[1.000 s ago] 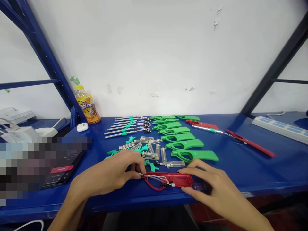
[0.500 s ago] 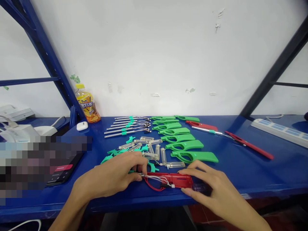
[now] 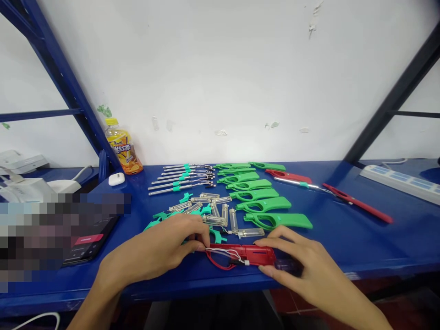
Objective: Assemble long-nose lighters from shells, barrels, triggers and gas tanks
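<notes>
A red lighter handle half (image 3: 263, 255) lies near the table's front edge, its hollow inside facing up. White wires (image 3: 223, 251) and a small black piece with a white end (image 3: 239, 262) rest across its trigger opening. My left hand (image 3: 172, 240) pinches at the handle's neck, where the wires run into the fingertips; the metal lighter tube there is mostly hidden by the hand. Around the handle's wide end, my right hand (image 3: 299, 256) holds it between thumb and fingers. A dark, see-through object (image 3: 287, 265) shows beneath the right palm, its kind unclear.
Behind are several clear fuel tanks (image 3: 233, 221), teal triggers (image 3: 160, 215), metal tubes with wires (image 3: 172, 189) and green handle halves (image 3: 278, 221). Right lie red halves (image 3: 359, 204) and a power strip (image 3: 400, 183). Left stand a drink bottle (image 3: 123, 149) and white earphone case (image 3: 116, 178).
My left fingertips have shifted slightly, covering the metal tube end that showed between them earlier. The wires lie a little lower in the handle. My right hand keeps its hold.
</notes>
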### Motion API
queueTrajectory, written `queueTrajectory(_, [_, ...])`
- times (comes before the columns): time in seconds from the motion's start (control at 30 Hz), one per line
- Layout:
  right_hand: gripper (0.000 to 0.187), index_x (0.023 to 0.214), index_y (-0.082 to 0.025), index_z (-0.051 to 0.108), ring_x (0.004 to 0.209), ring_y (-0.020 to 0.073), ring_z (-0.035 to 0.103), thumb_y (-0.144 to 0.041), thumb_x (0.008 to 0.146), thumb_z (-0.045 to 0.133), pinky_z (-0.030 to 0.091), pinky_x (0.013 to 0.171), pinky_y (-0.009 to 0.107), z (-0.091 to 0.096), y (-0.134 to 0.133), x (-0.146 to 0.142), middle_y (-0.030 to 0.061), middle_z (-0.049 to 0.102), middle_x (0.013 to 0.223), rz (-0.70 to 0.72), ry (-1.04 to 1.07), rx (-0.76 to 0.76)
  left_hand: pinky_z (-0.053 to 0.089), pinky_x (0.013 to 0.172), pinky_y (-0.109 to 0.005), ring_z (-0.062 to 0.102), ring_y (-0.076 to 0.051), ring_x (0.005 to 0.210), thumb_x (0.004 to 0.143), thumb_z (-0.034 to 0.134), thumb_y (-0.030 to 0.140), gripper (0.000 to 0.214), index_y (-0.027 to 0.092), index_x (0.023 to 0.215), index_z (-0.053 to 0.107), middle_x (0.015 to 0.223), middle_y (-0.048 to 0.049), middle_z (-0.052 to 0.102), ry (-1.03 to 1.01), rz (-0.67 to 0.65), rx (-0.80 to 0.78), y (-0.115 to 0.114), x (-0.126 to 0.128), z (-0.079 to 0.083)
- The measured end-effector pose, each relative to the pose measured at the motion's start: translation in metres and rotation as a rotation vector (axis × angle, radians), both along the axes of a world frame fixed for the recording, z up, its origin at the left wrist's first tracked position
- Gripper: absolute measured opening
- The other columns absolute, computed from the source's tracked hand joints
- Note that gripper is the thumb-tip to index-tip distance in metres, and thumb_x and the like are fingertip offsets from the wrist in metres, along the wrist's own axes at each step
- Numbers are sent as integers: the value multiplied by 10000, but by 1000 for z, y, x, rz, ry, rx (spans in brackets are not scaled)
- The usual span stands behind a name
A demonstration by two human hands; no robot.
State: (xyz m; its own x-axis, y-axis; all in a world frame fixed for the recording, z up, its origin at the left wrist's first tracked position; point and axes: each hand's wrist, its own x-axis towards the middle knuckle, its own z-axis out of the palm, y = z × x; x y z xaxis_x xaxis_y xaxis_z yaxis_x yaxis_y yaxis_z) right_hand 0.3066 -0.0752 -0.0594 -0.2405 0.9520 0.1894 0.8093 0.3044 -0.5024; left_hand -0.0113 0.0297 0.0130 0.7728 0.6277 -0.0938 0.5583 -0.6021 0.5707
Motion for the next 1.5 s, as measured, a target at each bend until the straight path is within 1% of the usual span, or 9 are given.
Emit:
queueTrajectory(0.27, [269,1299,-403,740,1012,234,751,-491,1060,652,580,915,381,3,-1,-1,21,698,1243,-8,-2,-22,448,833,-306,656,-209,984,1034,649,276,104,302,985,738,1040,35,743,32,62,-21,-1,1,0])
queueTrajectory(0.43, [261,1301,-411,735,1007,229,749,-477,1062,656,567,933,393,4,-1,-1,9,690,1244,-13,3,-30,444,804,-298,640,-206,947,1027,641,258,124,299,977,747,1015,33,738,44,78,-64,0,3,2])
queueTrajectory(0.67, [260,1304,-435,727,1021,230,748,-486,1057,662,565,938,397,1,-1,0,-3,684,1250,-12,17,-15,437,764,-283,617,-191,892,1019,657,288,122,283,944,753,949,31,710,47,99,-95,1,6,3])
queueTrajectory(0.8, [258,1300,-441,727,1005,232,751,-494,1055,666,571,933,403,-1,-1,0,-2,686,1249,-13,18,-9,437,768,-285,617,-193,899,1012,657,276,130,290,935,760,939,34,715,45,108,-111,0,7,3])
queueTrajectory(0.97, [257,1296,-431,730,989,233,753,-493,1055,668,581,916,395,-3,-1,1,7,693,1235,-1,21,15,444,805,-308,628,-214,935,982,705,300,44,305,998,746,961,31,709,49,161,-66,-2,7,1])
queueTrajectory(1.07, [257,1296,-427,731,987,232,755,-487,1053,675,584,904,386,-4,-1,3,12,697,1232,6,14,35,440,784,-321,637,-230,941,961,745,346,67,307,1015,740,952,27,707,71,217,-15,-3,7,1])
queueTrajectory(1.23, [265,1308,-443,720,967,224,759,-490,1050,682,589,893,386,-5,1,4,2,692,1235,8,14,52,435,747,-323,669,-225,897,953,746,306,42,277,933,724,903,31,723,95,238,-7,-6,10,3])
queueTrajectory(1.33, [261,1303,-453,718,968,225,759,-498,1048,682,589,891,392,-5,1,3,-3,690,1233,5,13,50,436,764,-326,688,-227,912,953,752,265,18,273,944,738,896,35,747,115,257,7,-8,14,6])
queueTrajectory(1.5, [262,1301,-436,726,957,227,758,-490,1048,682,585,896,394,-5,-1,3,6,695,1231,-9,9,47,442,781,-320,719,-224,915,928,793,206,99,269,1000,769,866,46,779,129,302,15,-7,18,6])
